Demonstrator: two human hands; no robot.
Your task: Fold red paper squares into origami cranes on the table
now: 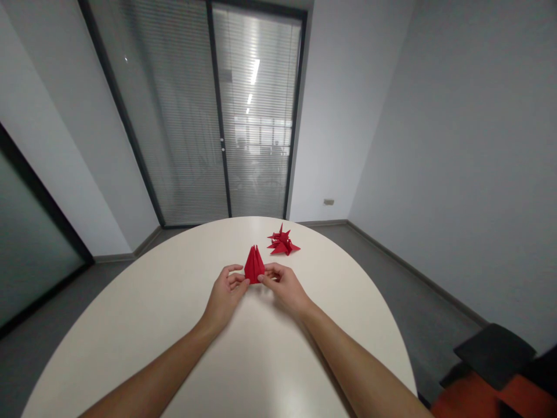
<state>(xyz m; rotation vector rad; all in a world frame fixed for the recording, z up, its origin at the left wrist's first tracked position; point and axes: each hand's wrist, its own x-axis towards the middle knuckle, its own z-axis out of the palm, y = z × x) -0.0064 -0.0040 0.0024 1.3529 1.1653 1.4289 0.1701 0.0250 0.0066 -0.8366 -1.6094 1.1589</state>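
Note:
A folded red paper piece (254,264), pointed at the top, stands on the round white table (174,325). My left hand (226,293) pinches its lower left edge with curled fingers. On the other side, my right hand (282,284) pinches the lower right edge. Both forearms reach out over the table. A small pile of finished red folded paper shapes (282,242) lies just beyond, to the right of the piece, apart from both hands.
A glass sliding door with blinds (217,116) fills the far wall. Grey walls stand at left and right. A black and orange chair (500,371) sits at the lower right beside the table's edge.

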